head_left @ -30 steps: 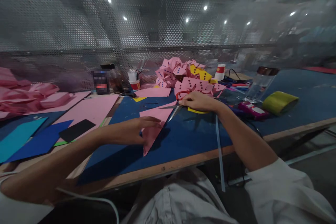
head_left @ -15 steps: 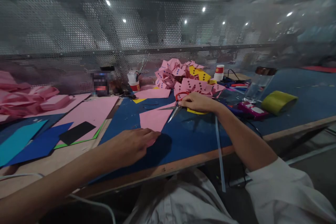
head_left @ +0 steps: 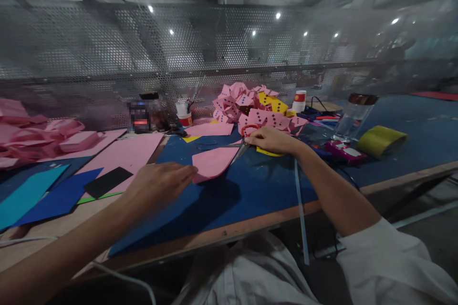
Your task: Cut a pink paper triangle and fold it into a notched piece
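My left hand (head_left: 164, 181) pinches the left edge of a pink paper sheet (head_left: 213, 162), which bends upward over the blue mat (head_left: 214, 209). In my right hand (head_left: 270, 140) are scissors with red handles (head_left: 249, 129); their blades point left and down, at the right end of the pink sheet. Part of the blades is hidden by the paper. A yellow piece (head_left: 269, 152) lies under my right hand. Just behind it rises a heap of folded pink paper with dark dots (head_left: 232, 102).
At left are pink folded pieces (head_left: 46, 136), a teal sheet (head_left: 28, 195), a blue sheet (head_left: 60, 200) and a black card (head_left: 109, 182). A clear jar (head_left: 354, 116), a magenta object (head_left: 345, 151) and a yellow-green roll (head_left: 382, 141) stand or lie at right. Paper cups (head_left: 299, 100) are behind.
My left hand has moved left and slightly up, from the sheet's lower corner to its left edge. The pink sheet now curls. My right hand with the scissors has hardly moved.
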`<move>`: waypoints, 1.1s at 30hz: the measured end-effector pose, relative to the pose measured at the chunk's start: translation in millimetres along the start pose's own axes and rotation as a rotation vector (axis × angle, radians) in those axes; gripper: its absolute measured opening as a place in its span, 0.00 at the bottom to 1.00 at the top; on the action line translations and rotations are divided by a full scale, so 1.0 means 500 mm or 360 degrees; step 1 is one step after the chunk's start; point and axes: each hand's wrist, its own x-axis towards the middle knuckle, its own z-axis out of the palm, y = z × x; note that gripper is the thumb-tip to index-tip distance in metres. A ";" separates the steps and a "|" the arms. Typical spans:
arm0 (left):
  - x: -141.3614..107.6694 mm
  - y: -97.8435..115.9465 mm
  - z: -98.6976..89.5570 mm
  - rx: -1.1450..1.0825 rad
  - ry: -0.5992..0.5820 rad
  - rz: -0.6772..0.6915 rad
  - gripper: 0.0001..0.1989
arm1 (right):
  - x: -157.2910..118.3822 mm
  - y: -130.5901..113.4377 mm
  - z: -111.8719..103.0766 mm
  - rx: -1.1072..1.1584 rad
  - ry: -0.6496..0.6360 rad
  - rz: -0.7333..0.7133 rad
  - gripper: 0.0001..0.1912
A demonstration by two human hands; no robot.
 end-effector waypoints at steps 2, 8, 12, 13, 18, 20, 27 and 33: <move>0.010 -0.024 -0.012 0.0090 0.0092 -0.0208 0.15 | 0.000 0.000 -0.003 0.0005 0.0031 0.0016 0.26; 0.043 -0.067 -0.065 -0.0303 0.0523 -0.0692 0.14 | 0.001 0.000 -0.008 0.0079 0.0161 0.0014 0.26; 0.056 -0.089 -0.091 -0.0402 0.0935 -0.0861 0.13 | 0.003 0.004 -0.008 0.0136 0.0266 0.0048 0.26; 0.058 -0.094 -0.097 -0.0434 0.1021 -0.0857 0.13 | 0.003 0.005 -0.009 0.0143 0.0300 0.0055 0.27; 0.067 -0.107 -0.136 -0.0559 0.1342 -0.0793 0.25 | 0.005 0.010 -0.012 0.0155 0.0432 0.0035 0.28; 0.069 -0.108 -0.154 -0.0621 0.1419 -0.0792 0.25 | 0.006 0.010 -0.012 0.0147 0.0453 0.0038 0.28; 0.080 -0.119 -0.202 -0.0576 0.1532 -0.0715 0.12 | 0.008 0.012 -0.009 0.0185 0.0435 0.0013 0.29; 0.083 -0.115 -0.225 -0.0092 0.1546 -0.0725 0.13 | 0.008 0.010 -0.010 0.0161 0.0482 0.0043 0.29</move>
